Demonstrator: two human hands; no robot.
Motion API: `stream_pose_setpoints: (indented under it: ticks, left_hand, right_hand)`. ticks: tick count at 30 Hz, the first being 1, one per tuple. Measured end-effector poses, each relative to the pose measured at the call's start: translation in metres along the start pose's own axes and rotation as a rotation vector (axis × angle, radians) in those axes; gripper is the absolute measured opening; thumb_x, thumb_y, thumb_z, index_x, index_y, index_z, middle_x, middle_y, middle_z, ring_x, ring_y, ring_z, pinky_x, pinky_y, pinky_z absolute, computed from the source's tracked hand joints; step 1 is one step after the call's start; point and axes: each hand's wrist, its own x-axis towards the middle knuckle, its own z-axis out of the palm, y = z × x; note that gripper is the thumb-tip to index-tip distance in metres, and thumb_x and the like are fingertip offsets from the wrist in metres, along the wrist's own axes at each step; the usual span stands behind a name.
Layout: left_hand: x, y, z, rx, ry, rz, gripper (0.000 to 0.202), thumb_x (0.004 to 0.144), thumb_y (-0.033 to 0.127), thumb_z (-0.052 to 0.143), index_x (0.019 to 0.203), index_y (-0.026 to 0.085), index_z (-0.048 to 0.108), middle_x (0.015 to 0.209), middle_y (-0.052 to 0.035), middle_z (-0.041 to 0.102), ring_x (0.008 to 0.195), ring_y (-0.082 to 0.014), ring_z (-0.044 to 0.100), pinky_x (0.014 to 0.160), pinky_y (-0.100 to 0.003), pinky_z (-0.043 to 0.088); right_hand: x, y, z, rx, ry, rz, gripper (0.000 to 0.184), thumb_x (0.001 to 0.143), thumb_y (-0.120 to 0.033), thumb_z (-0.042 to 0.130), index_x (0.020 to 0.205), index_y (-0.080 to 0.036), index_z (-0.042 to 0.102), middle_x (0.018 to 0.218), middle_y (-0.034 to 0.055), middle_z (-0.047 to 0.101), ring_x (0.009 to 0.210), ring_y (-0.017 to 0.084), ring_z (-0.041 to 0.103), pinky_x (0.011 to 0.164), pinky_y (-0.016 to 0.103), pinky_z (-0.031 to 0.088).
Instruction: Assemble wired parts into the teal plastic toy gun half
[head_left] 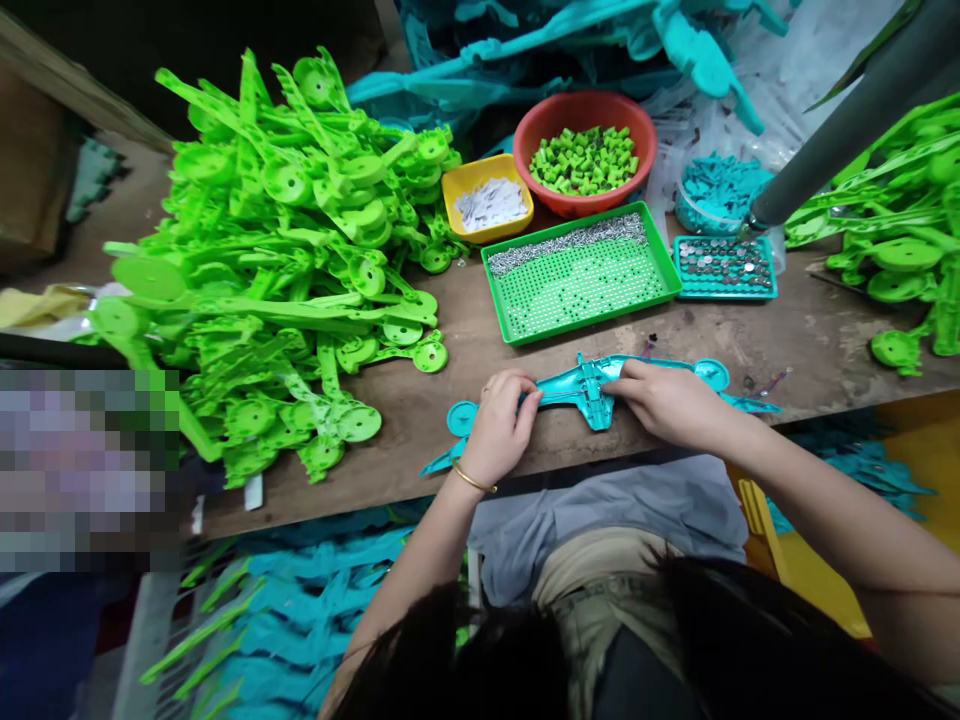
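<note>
**Holding the teal frame just your side of the green tray**

Both your hands are on the long teal moulded plastic frame (581,385), which lies flat on the wooden table (750,340), just nearer you than the green perforated plastic tray (592,320). Its long axis runs left to right, along the tray's near rim. Your left hand (501,425) has its fingers curled shut on the frame's left stretch. Your right hand (667,400) is closed over the middle, beside the cross-piece.

The tray holds silver pins (562,240) banked along its far side. Beyond it, a red round bowl (592,205) holds short green tube pieces (585,158). To that bowl's left, a yellow square tub (452,195) holds white bits (491,203). Right of the tray, a small teal tray (771,270) carries round metal discs (724,262). Left of the tray is a heap of bright green plastic frames (277,260).
</note>
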Motion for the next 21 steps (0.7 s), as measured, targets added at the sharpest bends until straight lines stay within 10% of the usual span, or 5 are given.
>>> stream_pose_setpoints:
  ticks: [21]
  left_hand:
    - [0.001, 0.000, 0.009, 0.037, 0.091, -0.026, 0.014, 0.094, 0.027, 0.046, 0.083, 0.020, 0.050, 0.088, -0.0056, 0.060, 0.087, -0.0191, 0.056, 0.082, -0.034, 0.044]
  right_hand:
    - [0.002, -0.004, 0.005, -0.175, 0.054, -0.188, 0.020, 0.087, -0.015, 0.041, 0.091, -0.017, 0.060, 0.097, 0.0079, 0.059, 0.092, 0.022, 0.056, 0.057, 0.030, 0.032]
